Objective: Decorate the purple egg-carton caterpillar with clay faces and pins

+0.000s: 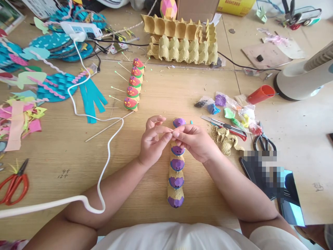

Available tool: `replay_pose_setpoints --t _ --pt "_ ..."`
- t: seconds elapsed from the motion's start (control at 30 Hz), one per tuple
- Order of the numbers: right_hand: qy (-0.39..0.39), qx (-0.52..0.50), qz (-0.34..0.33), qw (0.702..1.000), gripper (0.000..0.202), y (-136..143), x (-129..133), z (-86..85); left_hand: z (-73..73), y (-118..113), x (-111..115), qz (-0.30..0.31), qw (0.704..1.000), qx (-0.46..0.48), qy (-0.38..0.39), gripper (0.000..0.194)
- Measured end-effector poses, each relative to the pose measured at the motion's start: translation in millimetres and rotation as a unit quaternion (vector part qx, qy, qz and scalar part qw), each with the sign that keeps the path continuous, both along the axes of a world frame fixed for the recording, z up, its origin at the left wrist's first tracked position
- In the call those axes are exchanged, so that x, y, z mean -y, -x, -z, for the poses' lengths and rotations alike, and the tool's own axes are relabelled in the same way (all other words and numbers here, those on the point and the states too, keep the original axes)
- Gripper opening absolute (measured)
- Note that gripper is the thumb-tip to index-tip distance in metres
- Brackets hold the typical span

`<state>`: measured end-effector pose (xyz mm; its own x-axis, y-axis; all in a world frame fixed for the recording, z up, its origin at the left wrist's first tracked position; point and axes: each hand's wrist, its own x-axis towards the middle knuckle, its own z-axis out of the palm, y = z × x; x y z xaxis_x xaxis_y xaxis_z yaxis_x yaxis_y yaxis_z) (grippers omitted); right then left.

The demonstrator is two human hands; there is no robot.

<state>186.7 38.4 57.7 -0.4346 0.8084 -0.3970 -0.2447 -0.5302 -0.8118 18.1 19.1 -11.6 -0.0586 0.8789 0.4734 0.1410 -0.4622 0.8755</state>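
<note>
My left hand and my right hand meet fingertip to fingertip, thumbs and forefingers pinched together. Whatever sits between them is too small to make out. Right below lies an egg-carton strip with purple clay on its bumps, edged in blue, some with small dark marks like faces. My fingers hide part of its upper end. A tiny blue clay bit lies beside the top bump. Further left stands a second egg-carton strip, its bumps covered in red and green clay with faces and pins sticking out.
To the right are bagged coloured clays, a utility knife, torn carton scraps, black-handled scissors and a phone. A white cable loops across the left. Egg cartons stand at the back; red-handled scissors lie left.
</note>
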Motion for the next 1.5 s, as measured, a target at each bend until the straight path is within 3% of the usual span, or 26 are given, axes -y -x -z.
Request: replay_pose_setpoints --t 0.27,0.43,0.57,0.7,0.8,1.07,1.27,1.5 --pt "-0.044 0.012 0.061 0.997 0.039 -5.1 -3.2 -4.5 0.7 1.3 -3.4 -0.053 0.998 -0.028 -0.005 0.032" --pt "-0.109 0.073 0.098 0.986 0.045 -16.1 -5.5 -8.3 -3.2 -0.3 -5.1 -0.075 0.997 -0.029 -0.007 0.023" --pt "-0.171 0.167 0.162 0.957 0.051 -27.2 1.6 12.1 -7.2 -1.7 -1.5 -0.070 0.995 -0.076 -0.004 0.025" --pt "-0.186 0.161 0.168 0.955 0.040 -32.7 7.5 37.7 -10.4 -2.4 0.3 -0.051 0.993 -0.108 -0.017 0.023" --pt "-0.197 0.146 0.181 0.953 0.034 -32.5 7.9 47.1 -11.4 -3.1 0.1 -0.045 0.992 -0.119 -0.015 0.020" --pt "-0.248 0.188 0.165 0.936 0.048 -35.1 10.0 53.3 -13.6 -4.7 2.3 -0.038 0.985 -0.168 -0.011 0.020" --pt "-0.246 0.181 0.151 0.940 0.032 -32.2 12.5 52.0 -15.0 -6.8 2.3 -0.019 0.983 -0.182 -0.032 0.015" --pt "-0.294 0.191 0.110 0.930 0.041 -34.6 15.1 49.6 -14.8 -7.5 2.6 0.004 0.976 -0.210 -0.062 0.013"
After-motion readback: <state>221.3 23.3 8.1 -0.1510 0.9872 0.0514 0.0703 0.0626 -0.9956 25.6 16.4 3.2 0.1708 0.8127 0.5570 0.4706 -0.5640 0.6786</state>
